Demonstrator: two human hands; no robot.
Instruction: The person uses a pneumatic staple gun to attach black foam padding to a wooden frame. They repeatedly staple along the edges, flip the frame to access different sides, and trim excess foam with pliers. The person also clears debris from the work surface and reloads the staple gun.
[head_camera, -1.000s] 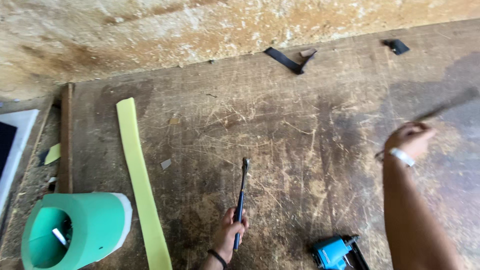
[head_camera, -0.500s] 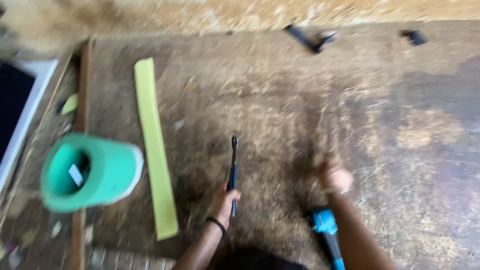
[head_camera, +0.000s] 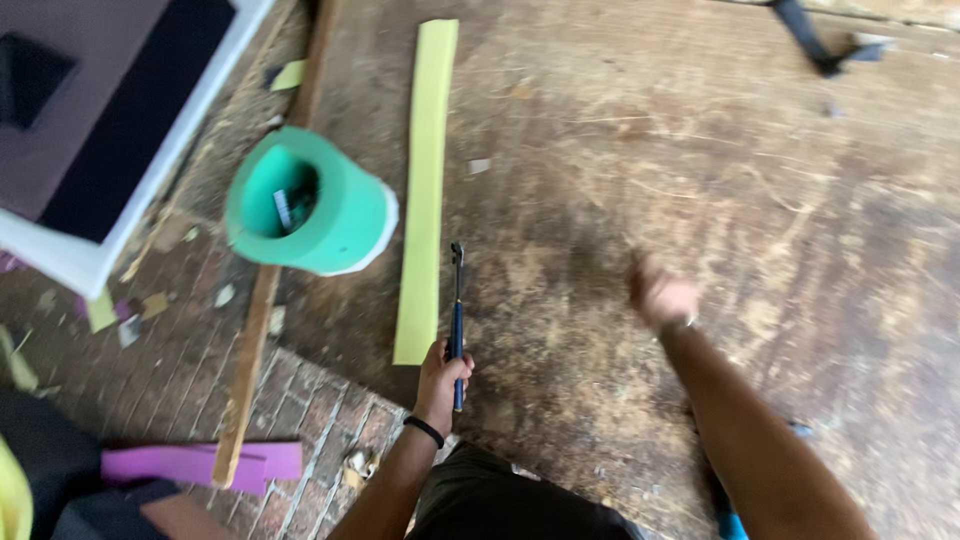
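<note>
While left hand (head_camera: 441, 372) grips tool (head_camera: 457, 318) beside yellow strip (head_camera: 424, 190), right fingers (head_camera: 660, 296) blurred, unclear.

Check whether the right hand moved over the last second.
Yes. The right hand came in from the board's far right side toward the blue-handled tool that the left hand holds, and now hangs blurred above the board.

Soft, even daylight falls over my work, with no glare and only faint shadows. My right hand (head_camera: 662, 297) smears with motion blur at three o'clock. The whole frame is slightly soft, and the floor darkens toward seven o'clock.
</note>
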